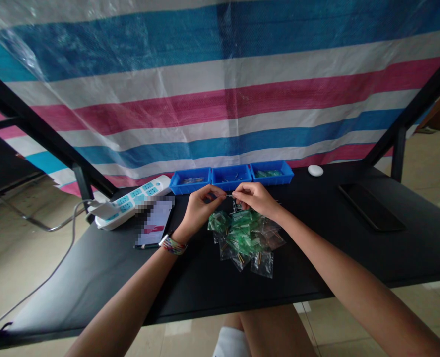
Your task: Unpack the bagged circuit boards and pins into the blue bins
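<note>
My left hand (202,208) and my right hand (257,199) face each other over the middle of the black table. Both are closed in a pinch on the ends of a thin, silvery metal rod (229,196), too small to make out further. Just below my fingers lies a pile of green plastic pieces (242,233), mixed with small clear bags (263,264), some with brass-coloured pins inside. Several thin metal pieces (236,206) stick out at the top of the pile, partly behind my right hand.
Three joined blue trays (231,185) holding small parts stand beyond my hands. To the left are a white power strip (132,202) and a phone (155,225) with its screen lit. A white round object (315,170) and a dark phone (370,207) lie right. Striped sheeting (205,109) hangs behind.
</note>
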Demonstrator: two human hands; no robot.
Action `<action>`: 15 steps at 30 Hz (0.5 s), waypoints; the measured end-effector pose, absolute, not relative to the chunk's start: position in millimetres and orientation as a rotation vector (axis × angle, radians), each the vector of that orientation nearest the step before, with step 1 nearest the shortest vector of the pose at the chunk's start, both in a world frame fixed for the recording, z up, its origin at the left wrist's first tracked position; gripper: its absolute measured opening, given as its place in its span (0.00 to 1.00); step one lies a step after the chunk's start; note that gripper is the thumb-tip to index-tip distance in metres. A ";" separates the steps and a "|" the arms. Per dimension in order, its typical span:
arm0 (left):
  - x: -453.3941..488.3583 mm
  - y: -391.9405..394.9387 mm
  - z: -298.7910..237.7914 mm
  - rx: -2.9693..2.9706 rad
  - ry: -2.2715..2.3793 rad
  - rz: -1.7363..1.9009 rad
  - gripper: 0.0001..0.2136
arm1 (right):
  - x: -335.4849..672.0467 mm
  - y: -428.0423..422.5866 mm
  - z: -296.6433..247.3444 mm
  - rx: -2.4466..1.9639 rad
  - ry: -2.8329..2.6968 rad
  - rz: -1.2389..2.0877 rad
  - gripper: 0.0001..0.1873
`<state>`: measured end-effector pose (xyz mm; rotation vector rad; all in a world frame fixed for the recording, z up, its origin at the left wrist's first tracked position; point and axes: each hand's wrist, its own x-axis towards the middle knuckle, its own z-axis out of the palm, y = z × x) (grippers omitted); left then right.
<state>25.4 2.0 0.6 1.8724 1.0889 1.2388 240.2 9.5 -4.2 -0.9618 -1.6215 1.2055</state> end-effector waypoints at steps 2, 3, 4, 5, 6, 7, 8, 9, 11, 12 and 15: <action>26.7 0.8 2.4 1.821 1.086 1.263 0.09 | 239.7 10.3 -5.7 -0.929 -1.594 1.232 0.17; 27.1 0.1 3.6 1.793 1.083 1.270 0.11 | 239.5 10.5 -6.2 -0.913 -1.576 1.241 0.17; 27.2 -0.4 4.6 1.768 1.078 1.275 0.13 | 239.4 10.4 -6.2 -0.896 -1.559 1.248 0.16; 26.9 -0.7 5.5 1.746 1.072 1.273 0.14 | 239.3 10.2 -5.9 -0.877 -1.540 1.250 0.16; 26.3 -0.7 6.1 1.731 1.064 1.264 0.14 | 239.3 9.8 -5.3 -0.859 -1.522 1.247 0.16; 25.4 -0.3 6.2 1.721 1.056 1.249 0.12 | 239.3 9.1 -4.5 -0.845 -1.508 1.240 0.15; 24.4 0.4 5.9 1.715 1.049 1.227 0.13 | 239.3 8.4 -3.7 -0.836 -1.501 1.231 0.15; 23.4 1.3 5.2 1.712 1.045 1.197 0.15 | 239.3 7.5 -2.9 -0.831 -1.498 1.223 0.15; 22.3 3.2 3.4 1.700 1.041 1.135 0.20 | 239.2 5.7 -2.0 -0.832 -1.498 1.212 0.14; 22.3 4.0 2.6 1.687 1.040 1.112 0.21 | 239.0 4.8 -1.9 -0.836 -1.501 1.213 0.14; 23.5 4.6 1.4 1.639 1.024 1.058 0.21 | 238.7 2.5 -2.4 -0.848 -1.510 1.223 0.13</action>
